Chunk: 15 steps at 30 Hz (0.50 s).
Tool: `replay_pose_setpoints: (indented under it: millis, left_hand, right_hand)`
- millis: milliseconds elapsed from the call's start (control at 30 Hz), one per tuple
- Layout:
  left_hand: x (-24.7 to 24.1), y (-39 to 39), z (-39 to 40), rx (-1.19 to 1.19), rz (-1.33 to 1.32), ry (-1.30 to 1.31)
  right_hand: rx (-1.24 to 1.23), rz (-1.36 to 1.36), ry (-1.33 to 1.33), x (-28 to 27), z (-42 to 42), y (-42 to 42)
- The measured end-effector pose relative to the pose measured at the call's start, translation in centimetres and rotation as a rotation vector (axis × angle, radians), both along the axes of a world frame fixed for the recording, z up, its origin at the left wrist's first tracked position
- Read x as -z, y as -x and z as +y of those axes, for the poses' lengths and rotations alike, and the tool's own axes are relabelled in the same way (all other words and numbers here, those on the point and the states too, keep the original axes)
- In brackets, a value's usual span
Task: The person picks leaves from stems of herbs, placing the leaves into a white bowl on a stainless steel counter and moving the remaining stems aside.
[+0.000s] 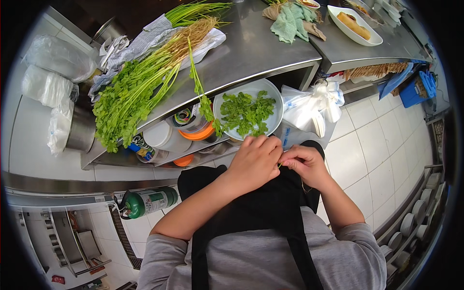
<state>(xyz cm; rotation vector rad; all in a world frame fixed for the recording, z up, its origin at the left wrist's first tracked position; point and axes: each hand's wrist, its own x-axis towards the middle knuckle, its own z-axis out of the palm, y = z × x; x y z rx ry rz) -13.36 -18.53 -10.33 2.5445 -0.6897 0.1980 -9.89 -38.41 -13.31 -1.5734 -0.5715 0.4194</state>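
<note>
My left hand (pixel 253 163) is closed around a thin green stem, just below a round white bowl (pixel 279 108). The fingertips of my right hand (pixel 306 165) meet it from the right and pinch the same stem (pixel 280 165), with fine root-like strands hanging below. Picked cilantro leaves (pixel 246 110) lie in the bowl. A big bunch of cilantro (pixel 134 94) with roots rests on paper on the steel counter (pixel 250 47). One loose sprig (pixel 195 79) hangs over the counter's edge beside the bowl.
A green cloth (pixel 291 21) and a white dish with rolls (pixel 355 27) stand on the counters. Plastic bags (pixel 315 105) hang right of the bowl. Tubs with orange lids (pixel 197 133) fill the shelf below. A green fire extinguisher (pixel 150 203) is at lower left.
</note>
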Motion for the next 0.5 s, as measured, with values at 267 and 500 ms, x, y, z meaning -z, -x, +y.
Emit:
replay_pose_setpoints:
  millis: [267,500]
  left_hand:
    - [4.8,-2.6,2.0,-0.327,-0.226,0.459]
    - [8.2,-0.7,6.0,-0.154,-0.106,0.214]
  right_hand:
    - [0.26,0.763,-0.461,7.2,-0.9,3.1]
    - [0.465,0.753,-0.33,7.8,-2.4,2.7]
